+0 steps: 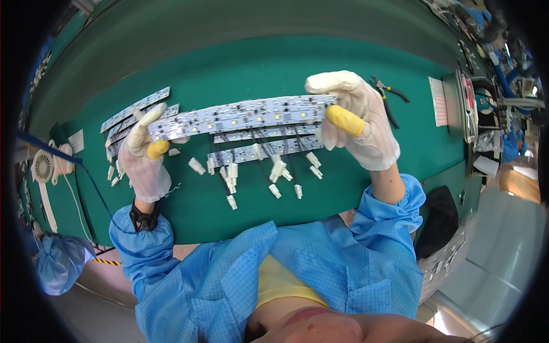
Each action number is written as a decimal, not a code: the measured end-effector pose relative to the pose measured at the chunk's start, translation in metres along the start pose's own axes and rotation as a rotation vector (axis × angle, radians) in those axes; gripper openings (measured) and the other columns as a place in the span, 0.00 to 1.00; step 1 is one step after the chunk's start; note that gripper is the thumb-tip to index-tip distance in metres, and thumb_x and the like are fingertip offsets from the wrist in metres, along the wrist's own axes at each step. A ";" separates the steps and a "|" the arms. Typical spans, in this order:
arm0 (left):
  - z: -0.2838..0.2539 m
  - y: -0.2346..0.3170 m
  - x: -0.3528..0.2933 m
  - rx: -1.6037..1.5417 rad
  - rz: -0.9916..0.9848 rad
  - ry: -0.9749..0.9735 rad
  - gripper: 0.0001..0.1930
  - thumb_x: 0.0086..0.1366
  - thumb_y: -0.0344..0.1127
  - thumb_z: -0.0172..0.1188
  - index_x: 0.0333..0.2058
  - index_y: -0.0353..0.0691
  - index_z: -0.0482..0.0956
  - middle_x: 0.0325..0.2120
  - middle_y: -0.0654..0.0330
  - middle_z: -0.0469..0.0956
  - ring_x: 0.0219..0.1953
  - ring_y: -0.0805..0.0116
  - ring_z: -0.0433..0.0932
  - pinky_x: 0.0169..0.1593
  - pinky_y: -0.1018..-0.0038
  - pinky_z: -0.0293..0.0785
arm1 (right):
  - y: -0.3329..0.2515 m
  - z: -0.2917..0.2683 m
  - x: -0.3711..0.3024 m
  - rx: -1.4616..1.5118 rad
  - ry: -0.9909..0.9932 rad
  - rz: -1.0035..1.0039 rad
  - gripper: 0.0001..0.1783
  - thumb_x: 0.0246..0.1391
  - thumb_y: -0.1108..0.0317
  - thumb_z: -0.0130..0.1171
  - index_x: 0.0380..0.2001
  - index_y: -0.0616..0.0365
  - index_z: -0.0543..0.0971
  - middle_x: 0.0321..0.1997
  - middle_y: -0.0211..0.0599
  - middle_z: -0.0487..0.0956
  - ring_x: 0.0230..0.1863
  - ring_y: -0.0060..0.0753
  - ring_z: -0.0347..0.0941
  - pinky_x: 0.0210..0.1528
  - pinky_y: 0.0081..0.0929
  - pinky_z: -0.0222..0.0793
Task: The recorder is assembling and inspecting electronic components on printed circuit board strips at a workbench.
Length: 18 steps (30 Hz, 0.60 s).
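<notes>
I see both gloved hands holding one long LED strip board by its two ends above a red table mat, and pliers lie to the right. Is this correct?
Not quite: the table mat is green, not red, as the head view shows. The rest holds: the left hand and the right hand, both gloved, hold the long LED strip board by its two ends, and the pliers lie to the right.

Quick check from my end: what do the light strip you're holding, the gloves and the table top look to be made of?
Light strip: seemingly a rigid white-coated circuit board with small square emitters, held flat by the left hand and right hand.
Gloves: white knit fabric, with yellow, probably rubber, caps on some fingertips.
Table top: green matte mat, likely rubber or vinyl; no glare.
Connectors: white moulded plastic on dark wires.
</notes>
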<state>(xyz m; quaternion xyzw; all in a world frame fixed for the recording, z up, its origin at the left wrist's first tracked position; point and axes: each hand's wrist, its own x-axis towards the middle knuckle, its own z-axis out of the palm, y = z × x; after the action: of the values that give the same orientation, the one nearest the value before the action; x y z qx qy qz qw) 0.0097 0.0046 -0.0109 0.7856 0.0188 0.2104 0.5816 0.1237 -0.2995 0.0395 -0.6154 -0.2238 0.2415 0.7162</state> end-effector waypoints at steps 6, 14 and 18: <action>0.007 0.015 0.006 0.115 -0.178 0.026 0.24 0.66 0.49 0.48 0.51 0.36 0.72 0.28 0.61 0.80 0.30 0.79 0.77 0.26 0.88 0.71 | -0.001 0.000 0.004 -0.004 -0.036 0.000 0.26 0.53 0.56 0.58 0.49 0.64 0.70 0.30 0.35 0.77 0.20 0.14 0.68 0.20 0.09 0.60; 0.005 0.004 0.006 0.071 -0.165 0.018 0.24 0.65 0.49 0.51 0.51 0.36 0.72 0.26 0.61 0.81 0.28 0.78 0.78 0.30 0.89 0.67 | -0.005 -0.001 0.005 -0.052 -0.044 0.019 0.32 0.52 0.50 0.58 0.50 0.66 0.68 0.26 0.33 0.76 0.18 0.14 0.67 0.23 0.11 0.64; 0.008 0.008 0.000 -0.044 -0.098 0.060 0.25 0.62 0.43 0.56 0.52 0.30 0.69 0.30 0.58 0.81 0.29 0.76 0.79 0.32 0.87 0.69 | 0.005 -0.004 0.008 0.022 -0.032 0.005 0.36 0.48 0.49 0.61 0.50 0.68 0.67 0.26 0.32 0.75 0.17 0.13 0.67 0.20 0.09 0.60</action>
<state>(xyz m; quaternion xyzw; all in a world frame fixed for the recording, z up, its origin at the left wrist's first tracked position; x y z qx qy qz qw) 0.0107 -0.0050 -0.0058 0.7640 0.0700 0.2056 0.6075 0.1319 -0.2968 0.0347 -0.6041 -0.2312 0.2555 0.7185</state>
